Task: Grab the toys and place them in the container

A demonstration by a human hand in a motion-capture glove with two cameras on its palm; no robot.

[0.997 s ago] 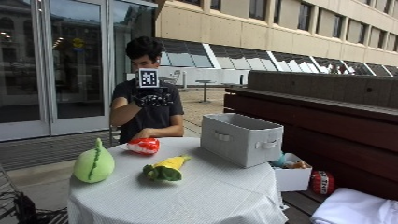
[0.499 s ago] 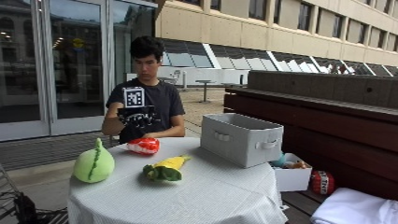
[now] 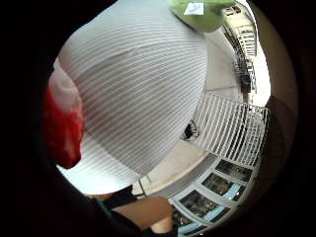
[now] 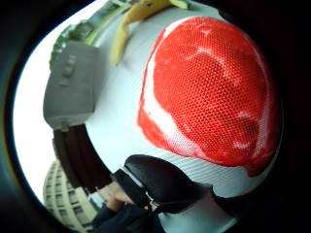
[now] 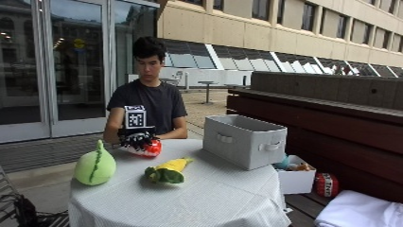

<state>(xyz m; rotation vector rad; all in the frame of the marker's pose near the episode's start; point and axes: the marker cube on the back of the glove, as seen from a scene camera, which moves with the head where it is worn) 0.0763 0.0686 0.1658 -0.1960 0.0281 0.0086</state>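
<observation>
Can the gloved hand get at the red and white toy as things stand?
Probably yes. The gloved hand is right over the red and white toy on the table, and nothing lies between them; the toy fills the thumb-side palm view.

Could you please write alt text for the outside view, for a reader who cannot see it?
A seated person's gloved right hand rests on a red and white toy on a round table. A green toy, a yellow and green toy and a grey container also stand there.

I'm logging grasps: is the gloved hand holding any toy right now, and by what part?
The right hand rests on top of the red toy on the table; whether it grips it cannot be told.
</observation>
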